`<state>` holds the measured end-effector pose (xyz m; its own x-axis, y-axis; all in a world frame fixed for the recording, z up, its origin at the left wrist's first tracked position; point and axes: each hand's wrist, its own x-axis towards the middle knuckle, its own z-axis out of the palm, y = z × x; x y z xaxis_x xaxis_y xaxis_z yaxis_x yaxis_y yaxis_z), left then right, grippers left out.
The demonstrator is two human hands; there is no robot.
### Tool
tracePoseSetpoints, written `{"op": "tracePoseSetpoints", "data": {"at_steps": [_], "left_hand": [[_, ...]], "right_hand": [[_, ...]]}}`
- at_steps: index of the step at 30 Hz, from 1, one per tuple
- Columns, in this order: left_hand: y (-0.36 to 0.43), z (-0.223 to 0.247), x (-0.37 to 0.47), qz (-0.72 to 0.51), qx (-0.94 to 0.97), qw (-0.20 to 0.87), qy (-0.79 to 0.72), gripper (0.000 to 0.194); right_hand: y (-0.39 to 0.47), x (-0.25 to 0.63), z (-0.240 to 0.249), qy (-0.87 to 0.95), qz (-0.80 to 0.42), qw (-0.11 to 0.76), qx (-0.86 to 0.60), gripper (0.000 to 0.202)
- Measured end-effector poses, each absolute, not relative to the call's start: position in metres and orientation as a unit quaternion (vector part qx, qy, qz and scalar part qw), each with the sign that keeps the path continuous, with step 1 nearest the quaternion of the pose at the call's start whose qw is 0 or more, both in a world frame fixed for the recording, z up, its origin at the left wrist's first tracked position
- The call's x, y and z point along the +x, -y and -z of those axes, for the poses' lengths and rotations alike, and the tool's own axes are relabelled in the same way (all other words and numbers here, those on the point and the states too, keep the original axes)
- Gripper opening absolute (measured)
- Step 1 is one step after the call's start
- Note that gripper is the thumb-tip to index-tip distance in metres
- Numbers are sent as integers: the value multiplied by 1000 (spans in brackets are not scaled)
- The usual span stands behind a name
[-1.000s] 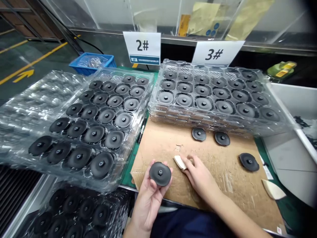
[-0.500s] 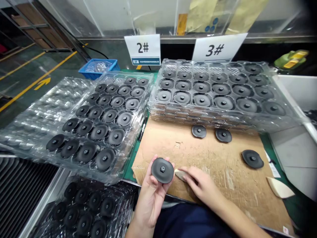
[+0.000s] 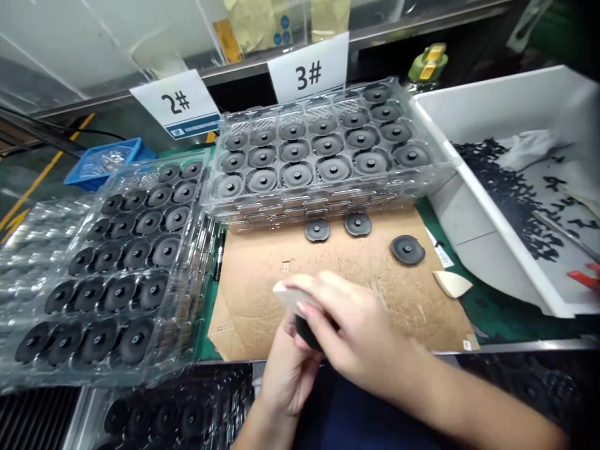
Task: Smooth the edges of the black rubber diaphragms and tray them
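Observation:
My left hand (image 3: 284, 370) is closed around a black plastic disc (image 3: 307, 334), tilted on edge and partly covered by my other hand. My right hand (image 3: 354, 322) grips a flat, pale wedge-shaped piece (image 3: 289, 296) over the top of that disc. Whether the piece touches the disc is hidden by the fingers. On the cardboard sheet (image 3: 253, 269) beyond my hands lie three similar discs: one (image 3: 317, 230), another (image 3: 357, 224), and a third (image 3: 407, 250) farther right. A second cream-coloured wedge (image 3: 452, 284) rests by the cardboard's right edge.
Stacked clear trays (image 3: 323, 187) of black discs stand at the back, under a "3#" sign (image 3: 309, 70). Another disc-filled tray (image 3: 180, 275) is at left. The white bin (image 3: 497, 228) at right contains small black scraps and a red-handled tool (image 3: 584, 278). A blue basket (image 3: 84, 178) sits behind.
My view has swung to the right, showing the white bin. My right hand has moved onto the disc with the pale piece, and the disc has been tipped from face-up to edge-on.

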<state>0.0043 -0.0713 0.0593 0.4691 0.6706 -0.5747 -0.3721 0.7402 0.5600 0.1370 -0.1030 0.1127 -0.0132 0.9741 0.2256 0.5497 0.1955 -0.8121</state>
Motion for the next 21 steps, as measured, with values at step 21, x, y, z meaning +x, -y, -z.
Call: {"op": "tracePoseSetpoints", "data": {"at_steps": [21], "left_hand": [[77,-72,14,-262,162,867,-391,64]], "right_hand": [[137,173,-126,683,-138,351,-625,30]]}}
